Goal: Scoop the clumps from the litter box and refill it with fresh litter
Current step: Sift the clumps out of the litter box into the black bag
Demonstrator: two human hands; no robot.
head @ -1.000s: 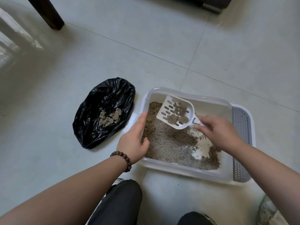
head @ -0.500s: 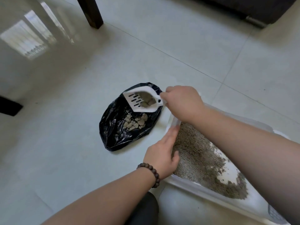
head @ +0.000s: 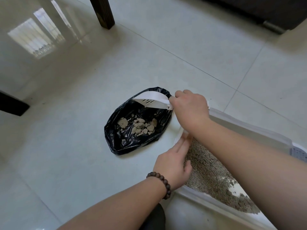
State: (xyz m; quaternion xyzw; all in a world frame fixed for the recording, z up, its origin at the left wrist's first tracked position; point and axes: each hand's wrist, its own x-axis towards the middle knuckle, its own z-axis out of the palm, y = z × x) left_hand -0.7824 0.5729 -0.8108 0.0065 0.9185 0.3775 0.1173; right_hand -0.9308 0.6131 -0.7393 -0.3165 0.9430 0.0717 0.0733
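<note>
My right hand [head: 187, 108] grips the handle of a white slotted scoop [head: 151, 100], which is tipped on its side over the far end of an open black plastic bag [head: 123, 143] on the floor. Several grey-brown clumps [head: 139, 126] lie inside the bag. My left hand [head: 172, 165], with a bead bracelet on the wrist, rests with straight fingers on the left rim of the white litter box [head: 191, 192]. Grey litter [head: 206, 171] covers part of the box floor, and a bare white patch shows near its front.
A dark wooden furniture leg [head: 102, 12] stands on the pale tiled floor at the top. Another dark piece [head: 11, 103] is at the left edge and dark furniture [head: 249, 10] at the top right. The box's grey perforated step [head: 298, 154] shows at the right.
My right hand carried the loaded scoop from the litter box over to the bag and tipped it; the clumps have dropped into the bag. My left hand stayed on the box rim.
</note>
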